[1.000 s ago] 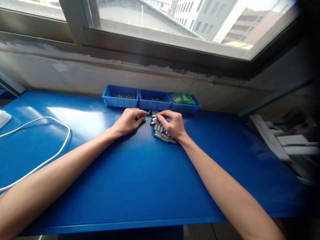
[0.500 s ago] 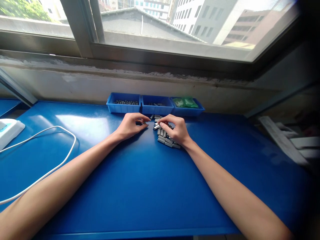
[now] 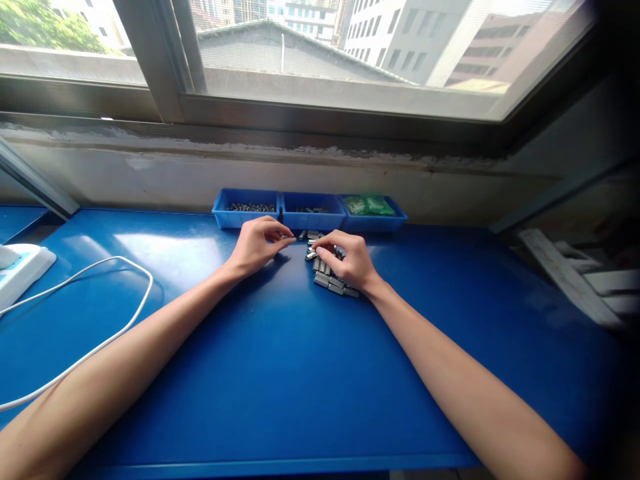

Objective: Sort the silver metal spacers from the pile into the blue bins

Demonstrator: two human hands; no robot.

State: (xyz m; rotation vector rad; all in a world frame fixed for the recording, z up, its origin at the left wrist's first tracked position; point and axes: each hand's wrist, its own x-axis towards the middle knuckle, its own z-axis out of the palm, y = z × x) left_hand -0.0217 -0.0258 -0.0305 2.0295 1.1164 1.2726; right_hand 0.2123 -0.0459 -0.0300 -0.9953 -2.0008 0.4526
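Grey oblong pieces (image 3: 336,289); clustered on blue tabletop (image 3: 280,367); some side by side

The pieces (image 3: 321,281) are grey, table (image 3: 280,373) and bins (image 3: 313,221) blue, cable (image 3: 120,258) white.

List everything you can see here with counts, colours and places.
Main table: 1, blue, foreground
Bins: 3, blue, along its back edge
Small parts: many, grey, left bin
Dark parts: several, grey, middle bin
Plastic bag: count unclear, green, right bin
Metal pieces: uncounted pile, grey, before the bins
Cable: 1, white, left
Power strip: 1, white, left edge
Window: 1, grey frame, behind
Wall: 1, whitish, below window
Buildings: several, mixed, outside
Foliage: one patch, green, outside left
Boards: several, whitish, right, blurred
Left hand: 1, bare, left of pile, small piece at fingertips
Right hand: 1, bare, over pile
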